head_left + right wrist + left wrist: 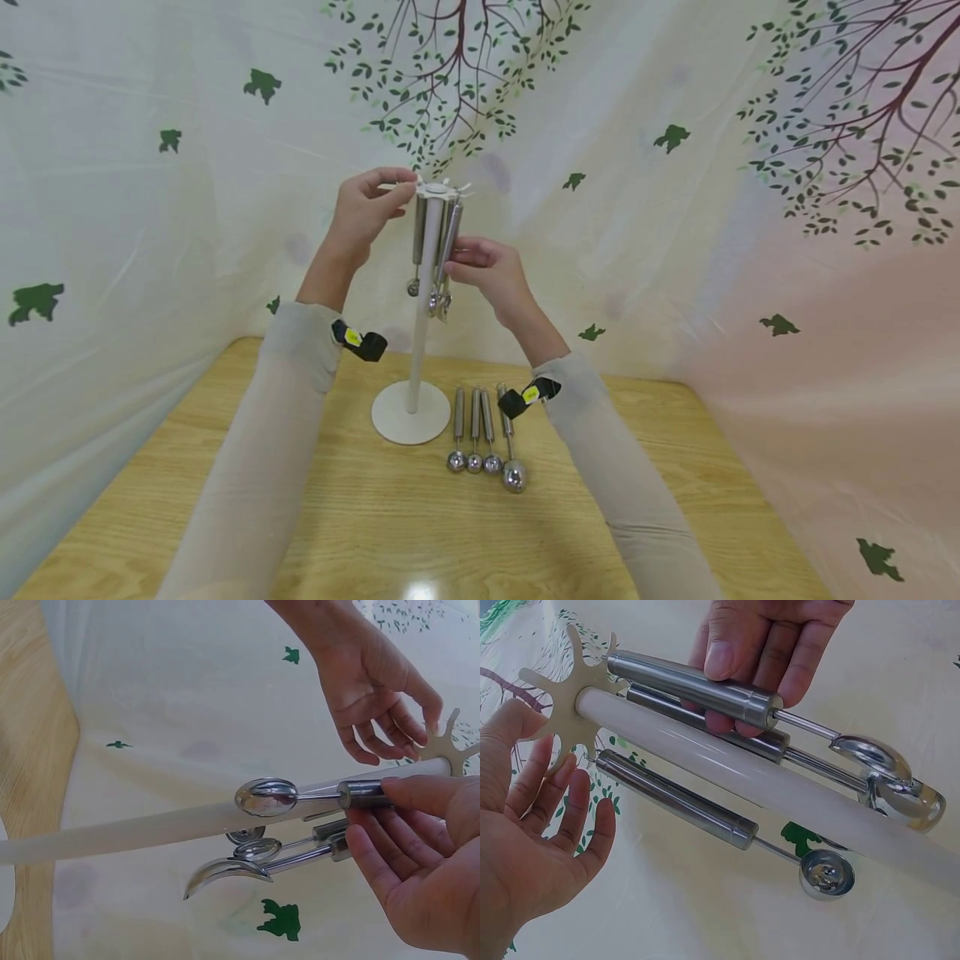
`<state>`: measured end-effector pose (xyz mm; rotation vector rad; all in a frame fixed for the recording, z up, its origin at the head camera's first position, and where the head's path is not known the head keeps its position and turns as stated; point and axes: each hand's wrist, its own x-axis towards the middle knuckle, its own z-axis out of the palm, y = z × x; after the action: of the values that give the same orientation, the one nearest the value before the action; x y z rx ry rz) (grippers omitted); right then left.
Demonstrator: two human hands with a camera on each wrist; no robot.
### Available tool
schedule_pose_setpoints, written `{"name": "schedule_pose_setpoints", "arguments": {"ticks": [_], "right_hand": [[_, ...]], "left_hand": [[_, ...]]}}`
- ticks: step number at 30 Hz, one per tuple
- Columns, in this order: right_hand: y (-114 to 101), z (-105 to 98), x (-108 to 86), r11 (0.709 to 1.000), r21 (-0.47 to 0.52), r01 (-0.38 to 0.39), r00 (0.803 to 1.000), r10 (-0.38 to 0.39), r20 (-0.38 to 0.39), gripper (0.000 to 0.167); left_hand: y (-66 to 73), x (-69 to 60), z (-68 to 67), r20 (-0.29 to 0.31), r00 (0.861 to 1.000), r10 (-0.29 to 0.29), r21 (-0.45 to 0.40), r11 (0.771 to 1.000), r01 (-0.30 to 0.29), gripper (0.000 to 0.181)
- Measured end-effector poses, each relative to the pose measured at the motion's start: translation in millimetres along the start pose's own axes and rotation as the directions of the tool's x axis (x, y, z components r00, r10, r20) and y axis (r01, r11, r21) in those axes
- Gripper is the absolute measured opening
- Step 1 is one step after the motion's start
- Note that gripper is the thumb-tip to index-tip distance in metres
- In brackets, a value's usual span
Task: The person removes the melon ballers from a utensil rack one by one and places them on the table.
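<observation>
A white stand [417,350] rises from a round base, with a hooked disc [570,724] at its top. My left hand [358,215] pinches one arm of that disc between thumb and forefinger. Several steel scoops hang from the hooks by their handles. My right hand [493,279] pinches the handle of an oval scoop [266,797], thumb on one side and fingers behind. Across the pole hangs a small round scoop [827,874], untouched. Beyond the held one, a curved-blade tool [225,874] hangs among others; their handles are partly hidden by the right hand.
On the wooden table [405,533], several ball-ended steel scoops [475,462] lie in a row right of the stand's base [390,425]. The largest scoop [515,476] is at the row's right end. A leaf-printed curtain [637,275] encloses the back and sides.
</observation>
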<state>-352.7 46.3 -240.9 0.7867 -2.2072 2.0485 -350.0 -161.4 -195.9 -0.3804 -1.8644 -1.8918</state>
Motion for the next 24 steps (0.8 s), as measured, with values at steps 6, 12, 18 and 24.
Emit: {"name": "schedule_pose_setpoints", "arguments": {"ticks": [6,12,18,24], "right_hand": [[-7,-2,-4.6,1.000,-0.012,-0.022,0.999,0.022,0.042,0.039],[-17,-10,-8.5,0.998,-0.040,-0.047,0.996,0.050,0.075,0.038],[-24,-16,-10.1,0.995,-0.075,-0.072,0.994,0.077,0.078,0.040],[-29,-20,-10.2,0.989,-0.109,-0.098,0.991,0.107,0.082,0.041]], "left_hand": [[-1.4,-0.2,-0.5,-0.003,1.000,-0.009,0.005,1.000,0.010,0.015],[-0.9,-1.1,-1.1,-0.005,1.000,-0.012,0.007,1.000,0.012,0.015],[-0.2,-1.5,-0.7,-0.005,1.000,-0.008,0.004,1.000,0.008,0.014],[1.0,-2.9,0.5,-0.008,1.000,-0.010,0.005,1.000,0.010,0.016]]}}
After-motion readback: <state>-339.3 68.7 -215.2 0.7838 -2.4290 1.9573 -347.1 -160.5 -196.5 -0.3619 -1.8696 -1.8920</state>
